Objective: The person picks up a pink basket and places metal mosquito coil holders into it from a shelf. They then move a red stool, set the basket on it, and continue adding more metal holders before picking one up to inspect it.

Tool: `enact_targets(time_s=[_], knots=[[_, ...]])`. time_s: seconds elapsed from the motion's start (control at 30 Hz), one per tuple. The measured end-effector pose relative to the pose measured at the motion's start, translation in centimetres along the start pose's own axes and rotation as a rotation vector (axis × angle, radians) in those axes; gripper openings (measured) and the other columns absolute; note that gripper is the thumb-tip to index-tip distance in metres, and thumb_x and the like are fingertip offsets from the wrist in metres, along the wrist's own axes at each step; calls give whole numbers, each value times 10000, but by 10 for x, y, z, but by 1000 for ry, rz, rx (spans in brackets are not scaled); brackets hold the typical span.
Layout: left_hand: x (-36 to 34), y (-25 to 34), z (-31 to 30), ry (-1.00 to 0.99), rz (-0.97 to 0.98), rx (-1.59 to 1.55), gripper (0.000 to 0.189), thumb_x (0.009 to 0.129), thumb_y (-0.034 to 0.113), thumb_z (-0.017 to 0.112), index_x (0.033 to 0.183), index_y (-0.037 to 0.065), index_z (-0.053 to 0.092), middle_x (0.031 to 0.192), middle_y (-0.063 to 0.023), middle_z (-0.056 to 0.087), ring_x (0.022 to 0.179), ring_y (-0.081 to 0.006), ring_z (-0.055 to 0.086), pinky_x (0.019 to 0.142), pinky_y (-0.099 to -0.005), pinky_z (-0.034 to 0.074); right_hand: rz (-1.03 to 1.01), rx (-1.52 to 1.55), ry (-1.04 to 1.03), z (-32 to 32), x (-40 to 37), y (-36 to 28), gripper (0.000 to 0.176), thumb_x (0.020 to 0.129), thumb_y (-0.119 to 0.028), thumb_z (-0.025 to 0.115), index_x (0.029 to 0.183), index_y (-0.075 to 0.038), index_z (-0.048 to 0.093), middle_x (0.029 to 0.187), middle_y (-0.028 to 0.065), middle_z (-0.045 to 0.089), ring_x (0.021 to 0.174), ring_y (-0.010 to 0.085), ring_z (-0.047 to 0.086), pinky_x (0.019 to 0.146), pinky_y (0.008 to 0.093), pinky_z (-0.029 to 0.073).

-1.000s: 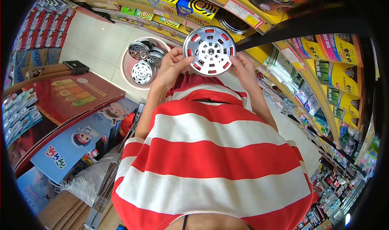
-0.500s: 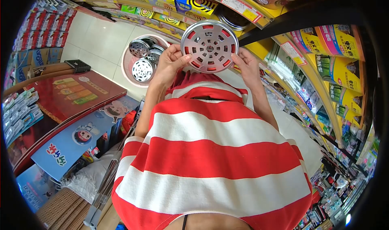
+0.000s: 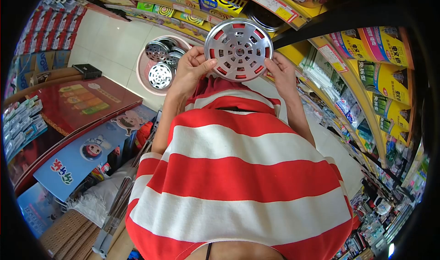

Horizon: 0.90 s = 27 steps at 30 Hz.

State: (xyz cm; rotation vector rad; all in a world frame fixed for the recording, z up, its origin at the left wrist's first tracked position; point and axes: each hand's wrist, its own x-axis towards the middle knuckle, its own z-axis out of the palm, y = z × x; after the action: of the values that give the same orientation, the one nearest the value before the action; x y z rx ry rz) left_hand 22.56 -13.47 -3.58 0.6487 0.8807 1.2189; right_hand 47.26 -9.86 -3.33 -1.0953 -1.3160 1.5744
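A round, silvery mosquito coil holder with slots cut through its face is held up in front of my body. Its left edge is pinched by my left hand, thumb on the face and fingers behind. On the opposite edge my right hand grips it the same way. Red shows through the outer slots. Several similar metal holders lie in a pink plastic basket on the floor, to the left of my left hand.
Boxes with spiral patterns line the yellow shelf ahead. Yellow packets fill the right-hand shelves. To the left are a dark red box and a blue carton. Metal poles lean at lower left.
The mosquito coil holder has come up slightly and looks a little larger, with its face tilted a bit differently. Both hands keep their hold on its edges.
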Motion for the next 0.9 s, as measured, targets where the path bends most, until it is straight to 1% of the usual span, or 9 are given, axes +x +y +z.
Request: enact_targets(time_s=[0.2,0.37,0.5,0.7,0.9], knots=[[0,3,1,11,-4,25,273,797,46,639,1025,-25,506,893,-114,653,747,-115,621,640,-221,499,31,59,-10,-2,0,1,217,884,-192,549,966,8,576,743,24,582,622,71,499,573,196,389],[-2,7,5,1,19,-3,274,791,42,649,1013,-29,505,891,-118,652,730,-121,625,609,-220,502,81,122,10,-2,0,4,239,879,-246,559,933,-15,579,739,20,585,611,64,503,542,182,362],[-4,13,11,-3,28,22,278,781,15,650,1009,-36,499,896,-125,651,751,-135,628,644,-233,511,92,196,-3,-1,-2,4,244,879,-263,557,922,-24,579,742,16,583,603,61,500,531,177,357],[-5,15,15,-7,49,27,283,772,-8,649,1008,-38,495,905,-133,648,771,-146,630,684,-248,518,89,192,-7,-3,-3,4,235,883,-253,549,921,-22,575,742,19,580,601,62,496,533,179,364],[-4,13,12,-30,49,21,296,765,-10,655,1010,-33,491,907,-136,647,784,-147,630,696,-254,517,73,223,-12,-3,-2,3,254,882,-226,551,971,11,568,743,24,581,597,62,493,539,187,376]])
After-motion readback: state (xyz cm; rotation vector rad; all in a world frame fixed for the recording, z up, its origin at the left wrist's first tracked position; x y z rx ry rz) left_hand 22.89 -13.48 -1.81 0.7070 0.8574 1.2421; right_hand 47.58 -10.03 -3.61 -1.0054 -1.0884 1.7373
